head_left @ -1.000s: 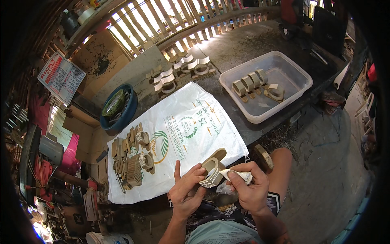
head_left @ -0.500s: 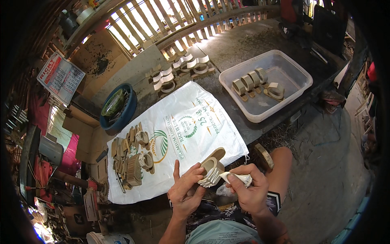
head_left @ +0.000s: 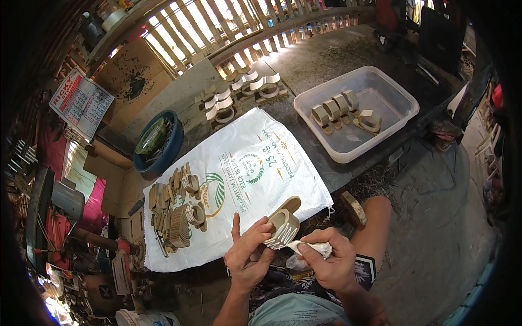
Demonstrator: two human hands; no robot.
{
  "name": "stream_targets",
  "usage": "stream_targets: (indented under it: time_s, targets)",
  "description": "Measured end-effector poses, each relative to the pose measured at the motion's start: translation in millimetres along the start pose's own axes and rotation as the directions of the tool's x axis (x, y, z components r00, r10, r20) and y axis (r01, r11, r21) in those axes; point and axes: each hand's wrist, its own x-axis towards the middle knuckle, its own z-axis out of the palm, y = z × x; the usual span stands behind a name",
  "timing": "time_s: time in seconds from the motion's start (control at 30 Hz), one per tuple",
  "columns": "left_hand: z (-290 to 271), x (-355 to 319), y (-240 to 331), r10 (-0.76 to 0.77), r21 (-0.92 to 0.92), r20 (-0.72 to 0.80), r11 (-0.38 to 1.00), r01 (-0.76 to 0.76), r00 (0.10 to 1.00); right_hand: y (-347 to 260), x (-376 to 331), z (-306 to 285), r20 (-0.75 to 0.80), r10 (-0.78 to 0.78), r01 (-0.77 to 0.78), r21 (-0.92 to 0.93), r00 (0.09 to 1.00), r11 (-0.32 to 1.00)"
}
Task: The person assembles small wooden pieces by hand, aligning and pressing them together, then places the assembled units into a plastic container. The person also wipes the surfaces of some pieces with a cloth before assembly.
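My left hand (head_left: 249, 251) grips a tan wooden piece, a ring on a flat round-ended strip (head_left: 284, 218), tilted above the edge of the white sack (head_left: 255, 187). White zigzag lines of paste run across the ring's near side. In my right hand (head_left: 334, 262) is a small cone-shaped white squeeze bag (head_left: 314, 248), pinched between thumb and fingers, its tip at the lower right end of the paste lines. Left on the sack lie a pile of wooden strips (head_left: 163, 206) and some pieces with rings (head_left: 194, 213).
A clear plastic tub (head_left: 356, 146) at the right holds several ringed wooden pieces (head_left: 333, 111). More pieces with curved tops (head_left: 220, 106) stand at the back. A blue basin (head_left: 173, 149) with a green bundle sits at left. A slatted bamboo wall (head_left: 244, 27) closes the far side.
My right hand has shifted slightly left and down with the squeeze bag, whose tip is lower along the ring's side. My left hand and the wooden piece have barely moved.
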Motion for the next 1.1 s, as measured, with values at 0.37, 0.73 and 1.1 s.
stream_targets:
  time_s: [0.37,0.73,1.1]
  targets:
    - [-11.6,9.9,-25.5,-0.147,0.088,-0.181,0.982,0.165,0.973,25.0,3.8,-13.9,-0.292,0.13,-0.132,0.013,0.947,0.991]
    - [-49.5,107.2,-198.7,-0.402,-0.019,-0.57,0.879,0.477,0.717,128.7,-33.2,-74.5,-0.117,0.411,-0.427,-0.209,0.904,0.88]
    - [-27.6,117.4,-258.8,-0.388,0.137,-0.56,0.828,0.543,0.732,181.0,-30.2,-87.9,-0.085,0.479,-0.484,-0.252,0.874,0.838]
